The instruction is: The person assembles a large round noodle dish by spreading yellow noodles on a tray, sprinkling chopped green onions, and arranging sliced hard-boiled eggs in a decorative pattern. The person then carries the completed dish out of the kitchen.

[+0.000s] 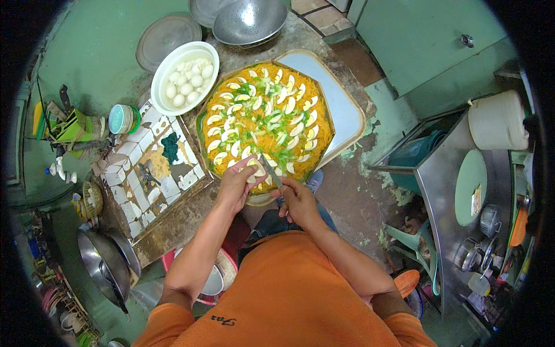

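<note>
The right hand (299, 199), just below the centre of the frame, is closing its fingers round the handle of a knife (270, 171), whose blade is pointing up and left toward the near rim of the tray. The left hand (238, 184), beside it to the left, is cupping its fingers around a peeled egg (256, 169) at the blade's tip, holding it right over the edge of the food. Both hands are working at the lower rim of a big round tray of orange noodles (267, 124) that is filling the centre of the frame, already carrying rings of egg slices and a scatter of chopped green onion. To do this cut well, it seems wise to keep the left fingertips curled back from the blade, draw the knife through gently so the yolk is not crumbling, and lay each slice into the gap at the near rim so the ring is staying even. Up and left of the tray, a white bowl of whole peeled eggs (185, 76) is sitting within easy reach. At the top of the frame a metal colander (248, 21) is resting upside down.
</note>
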A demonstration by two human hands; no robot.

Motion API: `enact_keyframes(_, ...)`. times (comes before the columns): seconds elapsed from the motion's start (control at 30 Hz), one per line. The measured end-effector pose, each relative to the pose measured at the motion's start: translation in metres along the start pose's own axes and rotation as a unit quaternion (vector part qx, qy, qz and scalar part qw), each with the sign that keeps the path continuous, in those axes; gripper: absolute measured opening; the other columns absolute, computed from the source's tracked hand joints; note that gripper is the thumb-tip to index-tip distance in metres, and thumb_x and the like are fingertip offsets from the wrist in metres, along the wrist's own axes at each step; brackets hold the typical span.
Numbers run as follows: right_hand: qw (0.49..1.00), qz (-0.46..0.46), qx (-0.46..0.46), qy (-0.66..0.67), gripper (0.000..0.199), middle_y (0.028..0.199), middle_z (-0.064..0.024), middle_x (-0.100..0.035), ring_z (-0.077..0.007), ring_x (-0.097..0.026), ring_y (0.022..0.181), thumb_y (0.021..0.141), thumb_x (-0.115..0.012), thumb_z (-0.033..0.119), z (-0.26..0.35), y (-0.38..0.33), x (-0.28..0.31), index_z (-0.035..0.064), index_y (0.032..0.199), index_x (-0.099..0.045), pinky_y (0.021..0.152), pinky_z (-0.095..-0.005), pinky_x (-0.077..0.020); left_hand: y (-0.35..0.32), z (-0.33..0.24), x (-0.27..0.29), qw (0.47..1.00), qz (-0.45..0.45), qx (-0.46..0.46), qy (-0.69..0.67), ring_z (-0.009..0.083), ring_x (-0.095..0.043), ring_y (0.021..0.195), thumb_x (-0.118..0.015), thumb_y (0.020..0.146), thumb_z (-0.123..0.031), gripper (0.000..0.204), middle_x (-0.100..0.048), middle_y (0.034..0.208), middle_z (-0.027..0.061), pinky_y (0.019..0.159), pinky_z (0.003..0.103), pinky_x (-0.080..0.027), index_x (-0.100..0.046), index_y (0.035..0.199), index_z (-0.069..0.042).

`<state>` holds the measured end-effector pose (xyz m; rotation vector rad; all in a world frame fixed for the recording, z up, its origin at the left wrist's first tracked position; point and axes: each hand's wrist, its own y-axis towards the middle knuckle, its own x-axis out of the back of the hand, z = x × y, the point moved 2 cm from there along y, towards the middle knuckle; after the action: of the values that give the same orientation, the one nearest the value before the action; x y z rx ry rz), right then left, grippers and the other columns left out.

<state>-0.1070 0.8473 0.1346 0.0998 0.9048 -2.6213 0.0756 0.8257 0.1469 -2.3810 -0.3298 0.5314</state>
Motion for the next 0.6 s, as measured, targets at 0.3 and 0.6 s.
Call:
enact_keyframes(0.3, 0.973, -0.037, 0.169, -0.151, 0.028, 0.097, -0.0097, -0.066, -0.0159, -0.060, 0.082, 0.097, -0.055, 0.011, 0.013, -0.032, 0.016, 0.0027, 0.123, -0.061, 0.071, -0.0289, -0.0486, -0.010, 0.014, -0.022, 0.994, -0.004, -0.003, -0.105, 0.0287, -0.064, 0.109, -0.050, 0.096, -0.002, 0.032, -0.061, 0.119, 0.0172, 0.096, 0.036, -0.055, -0.052, 0.127, 0.008)
enact_keyframes(0.6, 0.986, -0.033, 0.071, -0.144, 0.029, 0.095, -0.0071, -0.068, -0.0124, -0.057, 0.058, 0.099, -0.052, 0.012, 0.017, 0.006, 0.043, 0.0014, 0.125, -0.060, 0.055, -0.0287, -0.0484, 0.008, 0.017, -0.028, 0.995, -0.012, -0.002, -0.102, 0.0301, -0.063, 0.110, -0.050, 0.097, -0.004, 0.034, -0.061, 0.119, 0.0175, 0.097, 0.041, -0.054, -0.049, 0.129, 0.006)
